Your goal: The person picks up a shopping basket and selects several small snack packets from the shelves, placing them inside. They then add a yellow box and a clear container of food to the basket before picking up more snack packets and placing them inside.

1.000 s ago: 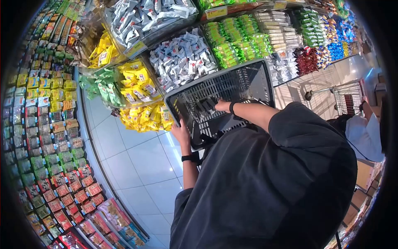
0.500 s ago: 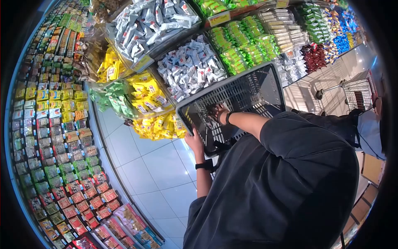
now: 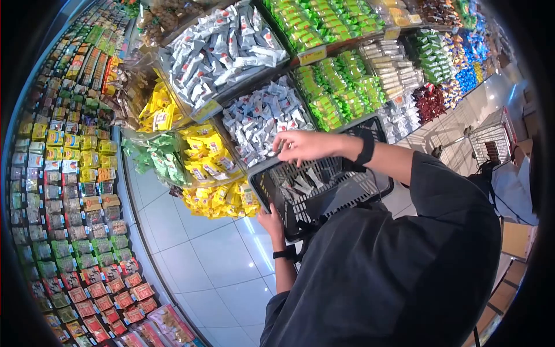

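Note:
My left hand point(image 3: 270, 222) is closed on the left rim of a dark grey shopping basket point(image 3: 263, 188). Several small silver-white packets point(image 3: 300, 184) lie on the basket's slatted bottom. My right hand point(image 3: 303, 146) is over the basket's far rim, beside a bin of small silver-white wrapped sweets point(image 3: 266, 115). Its fingers are loosely bent and apart, and I see nothing between them. Each wrist wears a black band.
Left of that bin are yellow packets point(image 3: 205, 150) and green ones point(image 3: 165, 159). Larger white sticks point(image 3: 222, 49) fill a bin above; green packs point(image 3: 341, 87) lie to the right. A snack shelf point(image 3: 81, 191) runs along the left. A shopping cart point(image 3: 491, 141) stands at right.
My right hand has come up out of the basket to its far rim, by the sweets bin. Packets in the basket now show. My left hand still grips the rim.

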### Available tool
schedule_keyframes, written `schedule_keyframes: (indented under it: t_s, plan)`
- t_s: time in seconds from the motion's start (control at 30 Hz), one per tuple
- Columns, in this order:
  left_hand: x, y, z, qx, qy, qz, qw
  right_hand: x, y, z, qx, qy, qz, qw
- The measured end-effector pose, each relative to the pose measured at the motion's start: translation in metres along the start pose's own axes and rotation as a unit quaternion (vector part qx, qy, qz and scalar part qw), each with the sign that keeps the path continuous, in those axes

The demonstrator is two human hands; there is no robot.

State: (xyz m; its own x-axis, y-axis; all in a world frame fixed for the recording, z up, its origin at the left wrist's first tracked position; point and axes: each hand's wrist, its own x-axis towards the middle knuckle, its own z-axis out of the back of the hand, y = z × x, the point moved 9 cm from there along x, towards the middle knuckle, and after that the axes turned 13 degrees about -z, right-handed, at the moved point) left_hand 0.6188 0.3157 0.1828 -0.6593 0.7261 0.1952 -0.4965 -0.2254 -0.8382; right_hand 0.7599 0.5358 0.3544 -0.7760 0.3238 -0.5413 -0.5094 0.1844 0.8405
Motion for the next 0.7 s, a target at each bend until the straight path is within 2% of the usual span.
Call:
schedule_keyframes:
  t_s: [0.03, 0.07, 0.1, 0.13, 0.17, 0.2, 0.27, 0.3, 0.37, 0.4, 0.47, 0.53, 0.6, 0.7]
  plan:
    - [-0.001, 0.001, 0.0, 0.003, 0.001, 0.002, 1.0, -0.005, 0.021, 0.012, -0.041, -0.006, 0.032, 0.999]
    - [0.0, -0.001, -0.001, 0.005, 0.0, 0.004, 1.0, -0.002, 0.033, 0.03, -0.172, -0.062, 0.088, 0.979]
    - [0.0, 0.001, -0.001, -0.011, -0.001, 0.02, 1.0, 0.011, 0.035, 0.044, -0.179, -0.065, 0.092, 0.977]
    - [-0.002, 0.001, 0.0, -0.014, -0.003, 0.018, 1.0, 0.025, 0.031, 0.068, -0.287, -0.186, 0.068, 0.937]
    - [-0.005, 0.005, 0.0, 0.013, 0.017, 0.039, 0.999, 0.032, 0.027, 0.085, -0.387, -0.302, 0.041, 0.871]
    - [-0.002, 0.008, -0.002, 0.038, 0.034, 0.056, 0.997, 0.043, 0.024, 0.091, -0.389, -0.306, 0.046, 0.868]
    - [-0.001, 0.017, -0.004, 0.031, 0.019, 0.022, 0.999, 0.07, 0.016, 0.103, -0.481, -0.352, -0.013, 0.803]
    - [-0.002, 0.017, -0.005, 0.026, 0.01, -0.008, 1.0, 0.084, 0.011, 0.104, -0.482, -0.355, -0.005, 0.801]
    - [-0.003, 0.012, -0.001, 0.019, 0.005, -0.012, 1.0, 0.103, 0.001, 0.108, -0.546, -0.39, -0.014, 0.741]
    - [0.0, 0.007, -0.002, 0.009, 0.005, -0.015, 1.0, 0.109, -0.001, 0.106, -0.553, -0.399, -0.007, 0.732]
    - [0.007, -0.012, 0.003, -0.006, -0.008, -0.022, 1.0, 0.135, -0.008, 0.104, -0.596, -0.333, 0.0, 0.73]
    - [0.003, -0.013, 0.002, 0.001, 0.024, 0.03, 0.999, 0.147, -0.018, 0.107, -0.593, -0.349, 0.003, 0.726]
    - [0.001, -0.006, 0.001, 0.009, 0.019, 0.025, 0.999, 0.14, -0.011, 0.103, -0.578, -0.343, -0.036, 0.739]
    - [0.002, -0.007, 0.002, 0.023, 0.02, 0.024, 0.999, 0.148, -0.013, 0.106, -0.564, -0.337, -0.037, 0.753]
